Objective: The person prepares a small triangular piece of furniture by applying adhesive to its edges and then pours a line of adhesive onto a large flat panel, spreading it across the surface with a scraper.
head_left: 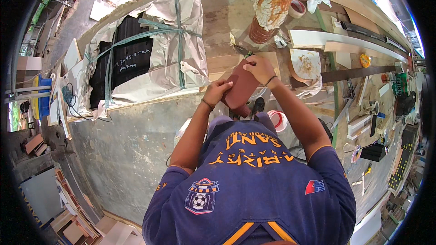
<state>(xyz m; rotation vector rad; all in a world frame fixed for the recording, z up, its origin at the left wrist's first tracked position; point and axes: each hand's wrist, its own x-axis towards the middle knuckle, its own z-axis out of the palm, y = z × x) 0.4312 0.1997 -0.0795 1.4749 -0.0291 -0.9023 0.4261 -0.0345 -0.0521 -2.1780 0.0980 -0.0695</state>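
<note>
Both hands pinched a reddish-brown sandpaper sheet [240, 88] at the workbench [218, 13] near edge: left hand [217, 91] its side, right hand [258, 69] its top. Looked light, floppy, gritty; best held by edges.

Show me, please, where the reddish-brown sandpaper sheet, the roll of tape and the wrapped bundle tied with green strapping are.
reddish-brown sandpaper sheet [240, 88], head view, middle of the sheet between the hands.
roll of tape [297, 8], head view, on its ring.
wrapped bundle [163, 52], head view, pale wrapping near the green strapping.
</note>
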